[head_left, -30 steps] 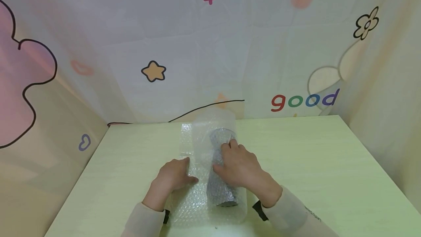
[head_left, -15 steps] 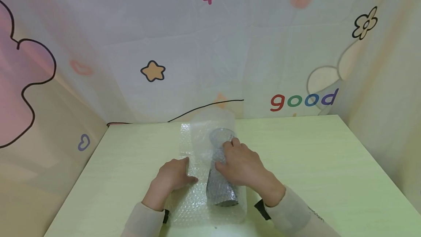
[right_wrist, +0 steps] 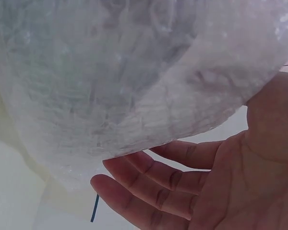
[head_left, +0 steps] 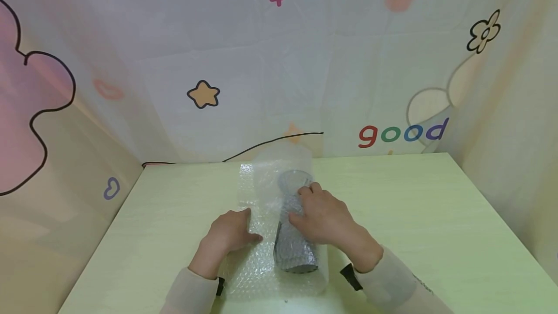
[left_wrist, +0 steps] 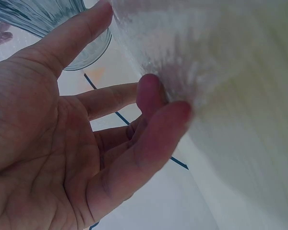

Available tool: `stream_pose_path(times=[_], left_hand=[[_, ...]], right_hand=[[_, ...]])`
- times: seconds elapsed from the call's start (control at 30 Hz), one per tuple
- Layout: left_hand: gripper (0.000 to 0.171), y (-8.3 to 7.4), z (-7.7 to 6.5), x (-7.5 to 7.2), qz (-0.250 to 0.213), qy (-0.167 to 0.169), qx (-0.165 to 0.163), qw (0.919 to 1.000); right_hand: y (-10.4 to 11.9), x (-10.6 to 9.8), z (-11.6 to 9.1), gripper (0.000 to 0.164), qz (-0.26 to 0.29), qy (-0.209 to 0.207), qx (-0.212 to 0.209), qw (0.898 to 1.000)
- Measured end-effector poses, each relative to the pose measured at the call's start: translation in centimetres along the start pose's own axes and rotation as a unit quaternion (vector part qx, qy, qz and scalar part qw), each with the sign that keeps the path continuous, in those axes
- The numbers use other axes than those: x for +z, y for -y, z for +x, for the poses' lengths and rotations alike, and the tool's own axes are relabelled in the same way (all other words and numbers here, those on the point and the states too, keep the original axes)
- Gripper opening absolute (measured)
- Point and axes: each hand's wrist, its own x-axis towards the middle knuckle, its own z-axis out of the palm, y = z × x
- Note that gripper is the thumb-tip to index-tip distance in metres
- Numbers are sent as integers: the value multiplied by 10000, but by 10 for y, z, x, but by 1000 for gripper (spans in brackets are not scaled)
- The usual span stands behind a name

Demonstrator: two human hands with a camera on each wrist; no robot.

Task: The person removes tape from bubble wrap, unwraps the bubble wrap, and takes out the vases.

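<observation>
A blue-grey glass vase (head_left: 297, 251), narrowed at its middle, lies on its side on bubble wrap (head_left: 253, 265), which also covers part of it. In the left wrist view the vase (left_wrist: 53, 19) shows bare glass at its rounded end. My right hand (head_left: 324, 214) holds the vase's middle through the wrap, thumb on top and fingers on the far right side. In the right wrist view the wrap (right_wrist: 149, 120) bulges over the fingers. My left hand (head_left: 231, 231) rests on the wrap left of the vase, thumb and fingertips spread and touching the sheet.
Under everything is a pale green table (head_left: 414, 217), with its far edge against a printed curtain (head_left: 244, 52). The wrap's far end (head_left: 283, 154) stands up at the back edge of the table. Black straps (head_left: 350, 276) show at both sleeve cuffs.
My right hand has shifted a little to the right, and the near end of the vase has turned slightly the same way. My left hand has stayed put on the wrap.
</observation>
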Motion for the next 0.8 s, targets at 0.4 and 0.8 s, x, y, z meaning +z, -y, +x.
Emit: stream_pose_path(times=[0.4,0.8], left_hand=[[86,0,1,0,-14,55,-30,10000],[86,0,1,1,-5,60,-21,10000]], right_hand=[[-8,-8,0,56,352,98,-34,9993],[-13,-11,-2,55,504,83,16,9987]])
